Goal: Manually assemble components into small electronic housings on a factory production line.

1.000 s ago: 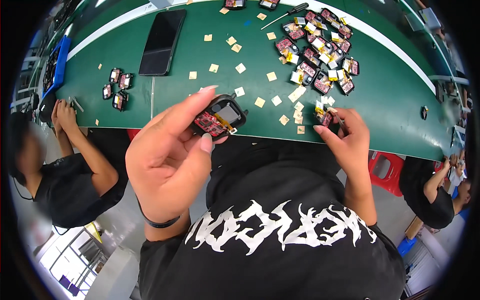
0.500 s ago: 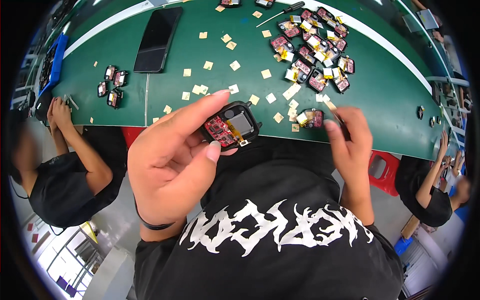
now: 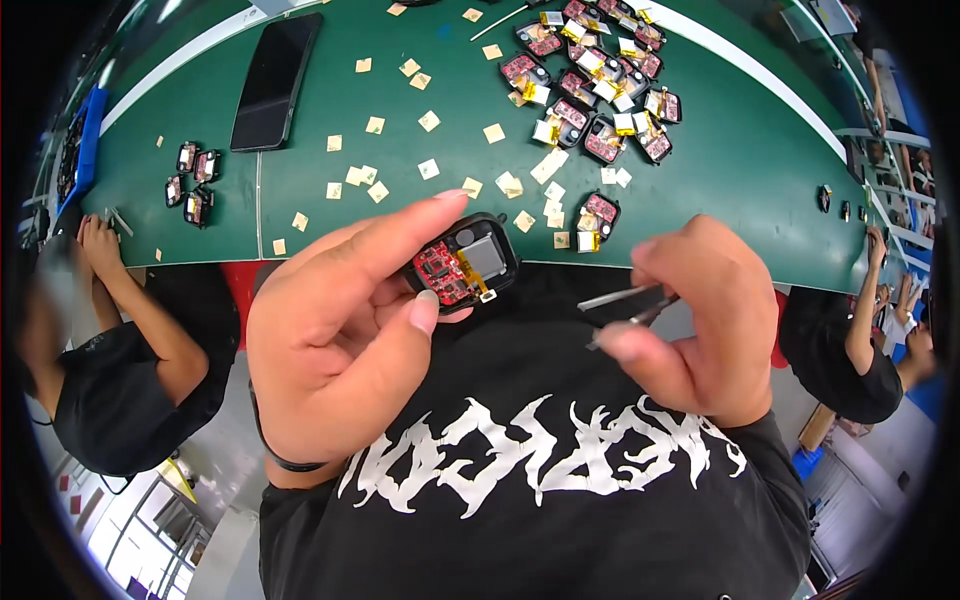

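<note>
My left hand (image 3: 340, 330) pinches a small open black device casing (image 3: 463, 264) between thumb and forefinger; a red circuit board and a grey block show inside it. My right hand (image 3: 695, 325) grips metal tweezers (image 3: 625, 305), tips pointing left toward the casing, a short gap apart. Both hands hover over my chest in a black printed shirt, just in front of the green table (image 3: 740, 170).
A heap of similar open casings (image 3: 595, 80) lies at the table's far right, one (image 3: 600, 210) near the front edge. Small tan squares (image 3: 430, 168) are scattered about. A black phone (image 3: 275, 80), a few casings (image 3: 192, 180) at left. Seated people at both sides.
My right hand left the table edge and came up toward me with the tweezers. My left hand with the casing came closer to the camera.
</note>
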Demonstrator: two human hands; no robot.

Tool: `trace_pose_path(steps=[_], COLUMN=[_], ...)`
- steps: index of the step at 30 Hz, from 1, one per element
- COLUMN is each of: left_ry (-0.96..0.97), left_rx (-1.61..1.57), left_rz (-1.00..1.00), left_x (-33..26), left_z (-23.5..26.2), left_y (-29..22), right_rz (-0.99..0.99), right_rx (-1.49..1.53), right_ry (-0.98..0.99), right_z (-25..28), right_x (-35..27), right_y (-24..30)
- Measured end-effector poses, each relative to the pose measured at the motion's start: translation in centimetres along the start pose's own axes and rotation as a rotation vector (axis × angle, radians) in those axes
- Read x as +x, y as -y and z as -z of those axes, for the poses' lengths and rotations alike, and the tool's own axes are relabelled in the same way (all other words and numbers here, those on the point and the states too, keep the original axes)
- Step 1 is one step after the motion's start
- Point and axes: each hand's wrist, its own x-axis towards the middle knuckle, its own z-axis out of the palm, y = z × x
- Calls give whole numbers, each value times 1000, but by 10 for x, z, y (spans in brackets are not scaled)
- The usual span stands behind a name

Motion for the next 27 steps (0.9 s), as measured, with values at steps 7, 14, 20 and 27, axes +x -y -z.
trace_pose_path(steps=[7, 14, 20, 27], left_ry=[102, 140, 141, 170], left_rx=[160, 191, 199, 209], left_rz=[-34, -64, -27, -80], left_x=[3, 4, 2, 3], left_z=[2, 1, 0, 1], left_y=[-5, -7, -6, -3], right_rz=[316, 397, 410, 410], right_rx=[-166, -228, -312, -330], right_ry=[-54, -99, -94, -93], right_z=[-6, -13, -11, -12], right_x=[10, 13, 12, 12], right_y=[-1, -4, 0, 3])
